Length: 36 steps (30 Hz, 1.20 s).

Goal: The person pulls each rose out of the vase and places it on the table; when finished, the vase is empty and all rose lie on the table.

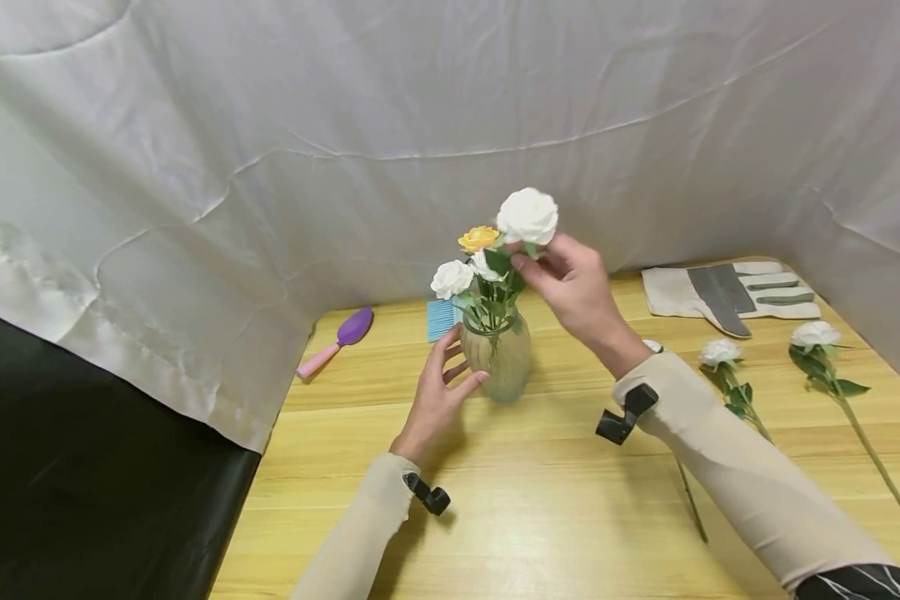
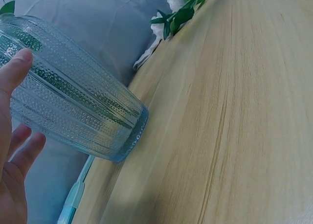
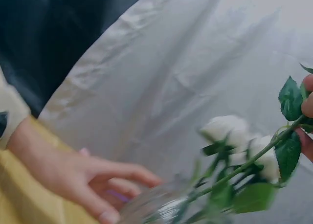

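A ribbed glass vase (image 1: 504, 367) stands upright on the wooden table, holding a yellow rose (image 1: 478, 239) and white roses (image 1: 452, 279). My left hand (image 1: 438, 396) curves round its left side, thumb in front and fingers behind; the thumb lies at the textured glass (image 2: 73, 92) in the left wrist view. With my right hand (image 1: 570, 279) I pinch the stem of another white rose (image 1: 528, 217) just below its bloom. That rose's green stem (image 3: 249, 163) slants down into the vase mouth in the right wrist view.
White roses on long stems (image 1: 816, 336) lie at the right, one partly hidden under my right sleeve. A white and grey work glove (image 1: 727, 292) lies at the back right. Behind the vase is a light blue ribbed item (image 1: 441, 320); a purple trowel (image 1: 355, 326) lies left.
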Each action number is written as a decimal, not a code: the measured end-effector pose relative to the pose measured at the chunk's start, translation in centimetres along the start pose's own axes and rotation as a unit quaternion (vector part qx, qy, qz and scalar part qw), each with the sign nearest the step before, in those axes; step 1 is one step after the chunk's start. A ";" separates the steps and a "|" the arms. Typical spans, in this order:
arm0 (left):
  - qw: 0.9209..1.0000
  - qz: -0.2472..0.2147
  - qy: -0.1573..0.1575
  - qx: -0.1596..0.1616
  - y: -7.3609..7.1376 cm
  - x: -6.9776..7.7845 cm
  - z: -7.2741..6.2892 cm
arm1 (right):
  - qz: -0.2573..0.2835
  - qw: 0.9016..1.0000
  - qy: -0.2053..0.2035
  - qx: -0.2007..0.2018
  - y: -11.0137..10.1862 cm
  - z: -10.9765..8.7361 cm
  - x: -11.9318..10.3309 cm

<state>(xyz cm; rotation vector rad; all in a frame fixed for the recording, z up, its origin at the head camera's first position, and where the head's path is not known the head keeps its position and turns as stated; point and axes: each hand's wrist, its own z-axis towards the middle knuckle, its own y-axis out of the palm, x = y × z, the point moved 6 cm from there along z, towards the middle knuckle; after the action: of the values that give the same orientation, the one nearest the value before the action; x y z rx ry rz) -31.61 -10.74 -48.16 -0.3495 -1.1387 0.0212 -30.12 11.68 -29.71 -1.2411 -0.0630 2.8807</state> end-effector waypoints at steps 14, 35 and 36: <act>1.000 0.000 0.006 -0.002 0.1 0.0 0.1 | 0.131 0.967 -0.034 0.217 -10.4 2.0 -2.3; 1.000 0.003 0.004 0.004 0.0 -0.1 0.0 | -0.151 0.961 0.211 -0.091 -11.4 -8.7 9.0; 1.000 0.003 0.004 0.005 0.0 -0.1 0.0 | -0.161 0.957 0.220 -0.100 -11.3 -9.3 9.5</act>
<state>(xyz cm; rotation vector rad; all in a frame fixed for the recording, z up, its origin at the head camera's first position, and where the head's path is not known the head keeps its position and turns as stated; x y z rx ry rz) -31.70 -10.80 -48.26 -0.3446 -1.1299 0.0316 -30.06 23.52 -42.58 -1.6931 -0.5116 2.3137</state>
